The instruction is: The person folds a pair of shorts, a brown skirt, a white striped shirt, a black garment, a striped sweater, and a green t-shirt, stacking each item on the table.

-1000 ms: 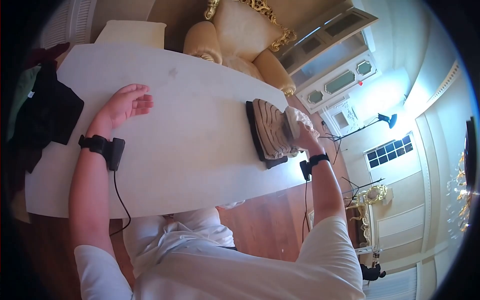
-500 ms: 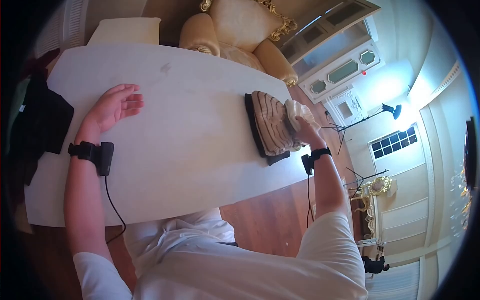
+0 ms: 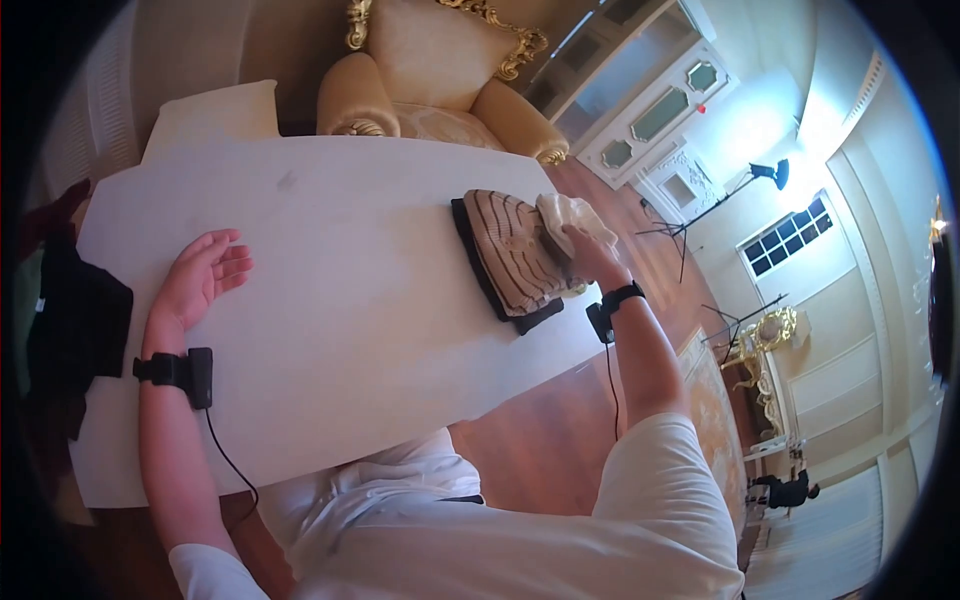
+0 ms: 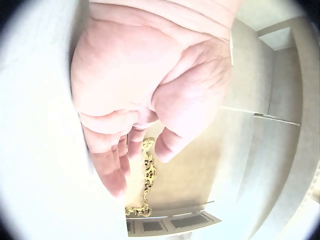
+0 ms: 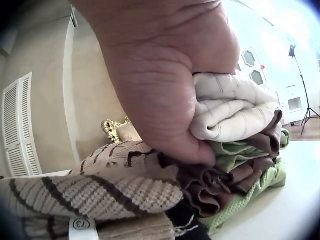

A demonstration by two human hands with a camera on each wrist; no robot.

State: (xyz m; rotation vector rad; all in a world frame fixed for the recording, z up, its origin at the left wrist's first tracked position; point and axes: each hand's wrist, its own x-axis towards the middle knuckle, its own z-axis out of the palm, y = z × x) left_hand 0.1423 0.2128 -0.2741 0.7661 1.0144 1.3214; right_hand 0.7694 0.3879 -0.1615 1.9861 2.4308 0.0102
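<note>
At the table's right part, my right hand (image 3: 597,258) grips a folded white cloth (image 3: 570,218) beside a striped beige knit garment (image 3: 512,250), which lies on dark cloth. In the right wrist view the hand (image 5: 160,85) has the white cloth (image 5: 235,107) against its palm, with brown cloth (image 5: 205,185) and green cloth (image 5: 272,177) below. My left hand (image 3: 200,277) rests at the table's left part, palm turned inward, fingers loosely bent and holding nothing; the left wrist view shows the empty palm (image 4: 145,75).
Black clothing (image 3: 85,320) lies on the left end of the white table (image 3: 330,300). A gold-trimmed armchair (image 3: 430,60) and a pale side table (image 3: 215,115) stand beyond. A lamp on a stand (image 3: 768,175) and a distant person in black (image 3: 790,490) are at the right.
The head view has shifted, so the table sits lower in it. My right hand keeps its grip on the white cloth, and my left stays empty on the table.
</note>
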